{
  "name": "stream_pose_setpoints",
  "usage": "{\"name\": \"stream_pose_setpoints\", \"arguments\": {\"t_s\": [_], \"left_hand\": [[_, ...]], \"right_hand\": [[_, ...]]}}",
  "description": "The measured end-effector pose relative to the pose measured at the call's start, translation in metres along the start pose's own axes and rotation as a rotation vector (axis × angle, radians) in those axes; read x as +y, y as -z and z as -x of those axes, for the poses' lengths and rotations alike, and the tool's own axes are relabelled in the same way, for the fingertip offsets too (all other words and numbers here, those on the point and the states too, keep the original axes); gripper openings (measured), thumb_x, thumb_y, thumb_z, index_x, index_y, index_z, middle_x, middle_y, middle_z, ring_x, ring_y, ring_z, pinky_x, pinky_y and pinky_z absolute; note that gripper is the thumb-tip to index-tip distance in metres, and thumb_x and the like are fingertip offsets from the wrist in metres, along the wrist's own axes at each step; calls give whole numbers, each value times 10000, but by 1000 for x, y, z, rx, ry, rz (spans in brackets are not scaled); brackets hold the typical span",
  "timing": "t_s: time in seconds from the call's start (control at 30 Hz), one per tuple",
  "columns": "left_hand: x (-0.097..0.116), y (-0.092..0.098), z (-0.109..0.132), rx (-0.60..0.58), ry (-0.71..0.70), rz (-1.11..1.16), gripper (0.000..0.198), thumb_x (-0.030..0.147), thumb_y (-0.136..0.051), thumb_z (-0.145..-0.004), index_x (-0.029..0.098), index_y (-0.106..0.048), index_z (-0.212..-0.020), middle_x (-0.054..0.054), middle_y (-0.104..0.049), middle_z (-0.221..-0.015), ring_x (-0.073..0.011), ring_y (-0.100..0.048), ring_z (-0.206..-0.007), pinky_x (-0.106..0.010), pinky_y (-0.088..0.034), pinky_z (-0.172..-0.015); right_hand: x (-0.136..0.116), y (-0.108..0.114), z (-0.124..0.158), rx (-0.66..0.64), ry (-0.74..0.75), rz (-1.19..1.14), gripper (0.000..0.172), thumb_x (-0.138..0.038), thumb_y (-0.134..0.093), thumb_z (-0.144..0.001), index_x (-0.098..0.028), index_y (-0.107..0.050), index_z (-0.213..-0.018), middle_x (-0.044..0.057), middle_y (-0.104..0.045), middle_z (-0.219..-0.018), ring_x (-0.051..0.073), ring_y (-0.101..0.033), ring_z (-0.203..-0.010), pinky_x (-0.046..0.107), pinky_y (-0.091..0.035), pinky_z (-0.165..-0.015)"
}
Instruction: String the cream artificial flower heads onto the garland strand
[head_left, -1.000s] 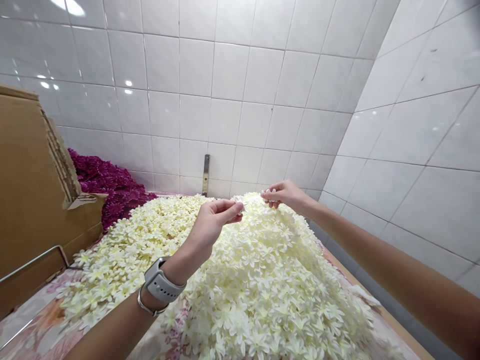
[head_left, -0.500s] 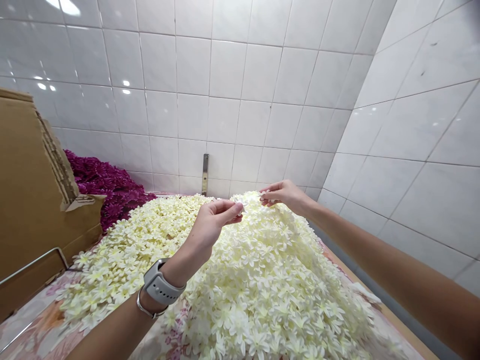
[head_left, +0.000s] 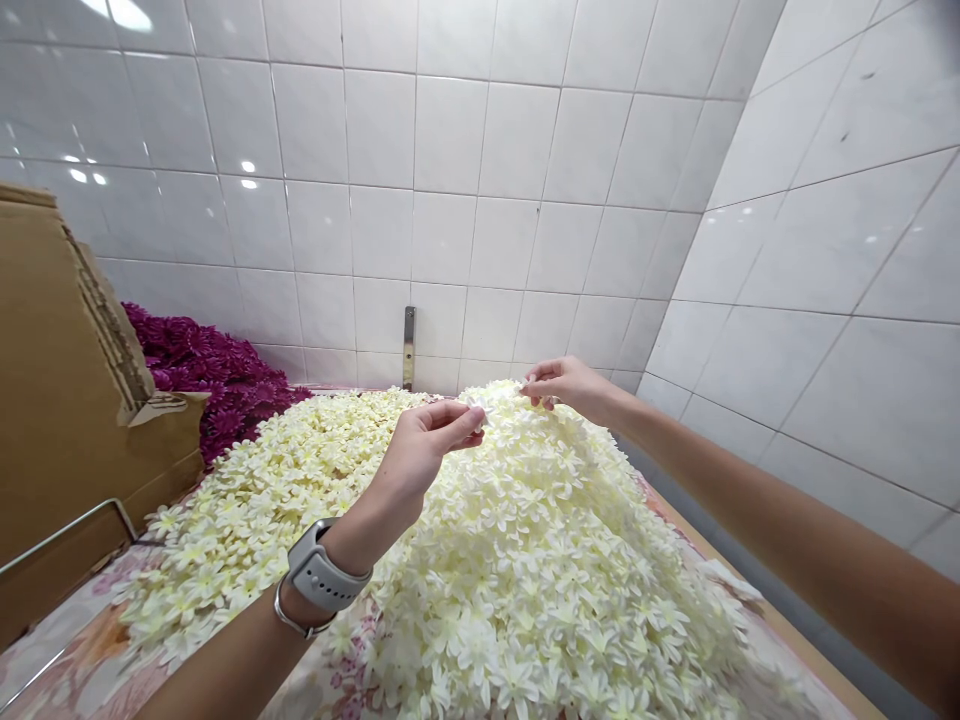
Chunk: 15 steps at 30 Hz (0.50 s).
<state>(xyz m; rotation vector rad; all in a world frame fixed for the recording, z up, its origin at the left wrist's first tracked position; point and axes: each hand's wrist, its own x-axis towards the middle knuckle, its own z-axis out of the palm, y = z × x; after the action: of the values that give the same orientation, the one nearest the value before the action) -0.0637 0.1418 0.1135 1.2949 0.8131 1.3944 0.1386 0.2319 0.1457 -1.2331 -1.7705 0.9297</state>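
A broad heap of small white flowers with pale yellow centres (head_left: 540, 540) spreads below both hands. My left hand (head_left: 427, 445), with a watch (head_left: 326, 570) and a bracelet at the wrist, is closed in a pinch on a white flower (head_left: 477, 412). To its right, over the top of the heap, my right hand (head_left: 566, 388) also has its fingers pinched together. Something small and white shows at its fingertips, probably a flower, but it blends with the heap behind. The two hands are apart.
A cardboard box (head_left: 67, 400) stands at the left, with a pile of purple flowers (head_left: 217, 370) behind it. A bent metal rod (head_left: 67, 530) sits before the box. A metal strip (head_left: 409, 348) stands against the tiled wall (head_left: 450, 130). Floral cloth (head_left: 90, 640) lies under the heap.
My right hand has shifted very slightly and its fingers have changed position a little. My left hand keeps its pinch in nearly the same place.
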Motion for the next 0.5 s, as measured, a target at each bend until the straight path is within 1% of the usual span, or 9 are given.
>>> {"name": "stream_pose_setpoints", "arguments": {"t_s": [0.07, 0.13, 0.2, 0.3, 0.4, 0.5], "left_hand": [[-1, 0, 0, -6, -2, -6, 226, 363, -751, -609, 146, -690, -631, -25, -628, -708, -144, -577, -735, -314, -461, -805], [-1, 0, 0, -14, -2, -8, 221, 360, -746, -617, 147, -690, -636, -21, -626, -706, -140, -576, -737, -309, -459, -809], [-1, 0, 0, -16, 0, -8, 216, 356, -742, -624, 147, -688, -637, -18, -623, -708, -136, -574, -740, -301, -457, -810], [0, -1, 1, -11, 5, -3, 219, 356, -749, -614, 147, -685, -627, -16, -617, -705, -132, -570, -733, -297, -458, -803], [1, -1, 2, -11, 3, 4, 216, 353, -750, -615, 147, -686, -627, -17, -614, -702, -130, -567, -728, -298, -461, -803], [0, -1, 1, -19, 3, 3, 203, 344, -741, -633, 148, -686, -637, -18, -613, -704, -130, -567, -735, -294, -462, -805]], "right_hand": [[-2, 0, 0, 4, 0, -1, 208, -224, -755, -561, -130, -619, -687, 19, -577, -560, 87, -485, -516, 197, -330, -439], [-3, 0, 1, 1, 6, 1, 196, -232, -733, -584, -123, -644, -721, 29, -592, -592, 84, -474, -513, 200, -312, -431], [-3, -1, 1, 2, 7, 11, 182, -254, -731, -588, -107, -650, -658, 45, -600, -611, 82, -470, -513, 205, -309, -431], [0, -2, 0, 36, -4, 27, 209, -276, -746, -573, -101, -633, -578, 54, -597, -599, 86, -475, -516, 206, -312, -431], [2, -2, -2, 83, -14, 35, 234, -283, -762, -565, -112, -605, -543, 43, -580, -571, 81, -463, -509, 202, -313, -436], [4, -1, -4, 75, -15, 30, 232, -290, -773, -567, -108, -630, -583, 44, -586, -596, 83, -475, -537, 198, -330, -459]]}}
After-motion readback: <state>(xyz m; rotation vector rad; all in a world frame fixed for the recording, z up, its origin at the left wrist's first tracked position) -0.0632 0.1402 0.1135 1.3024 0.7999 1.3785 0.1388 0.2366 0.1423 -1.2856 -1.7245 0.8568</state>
